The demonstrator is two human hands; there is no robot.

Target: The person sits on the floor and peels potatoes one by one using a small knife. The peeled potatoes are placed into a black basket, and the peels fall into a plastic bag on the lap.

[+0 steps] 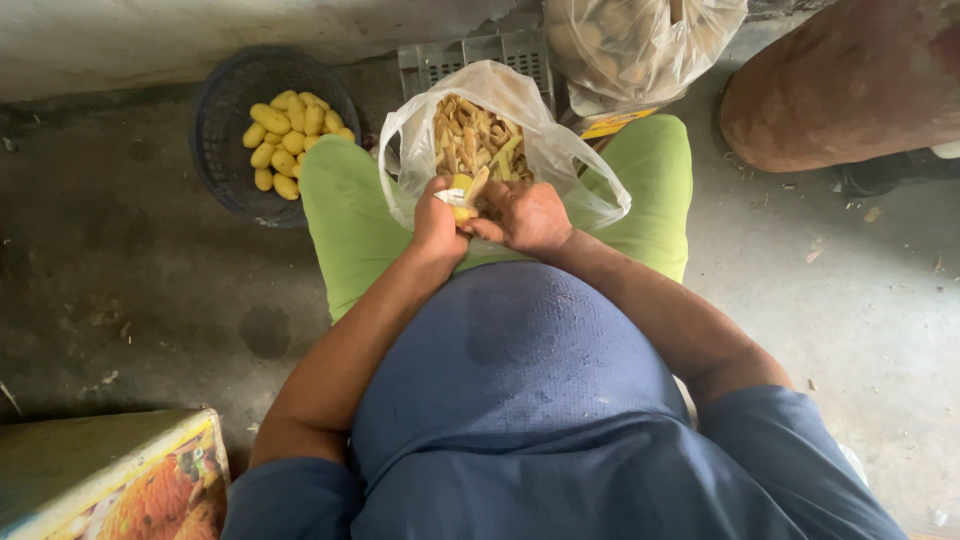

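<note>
— What are the two hands doing over the lap?

— Both are working close together just above the green trousers (345,215). The left hand (437,228) is curling shut around a small yellow potato (461,184), with something pale, perhaps a small tool, poking out beside its thumb; I cannot tell what it is. The right hand (528,215) is closing its fingers on the same potato from the other side, and a strip of peel (479,183) is sticking up between the two hands.

— And where is the potato sitting in all this?

— It is being held between the hands, right at the near lip of a clear plastic bag (560,150) that is lying open between the knees. The bag is holding a heap of brownish and pale peelings (478,135).

— Anything else around?

— On the concrete floor (130,270), to the left of the knee, a dark round basket (225,130) is holding peeled yellow potatoes (287,140). Beyond the bag a grey crate (450,58) is showing, and a second plastic bag (640,40) is resting further back on the right. A rusty brown rounded object (850,85) is standing at the upper right, and a colourful printed box (120,480) is lying at the lower left.
</note>
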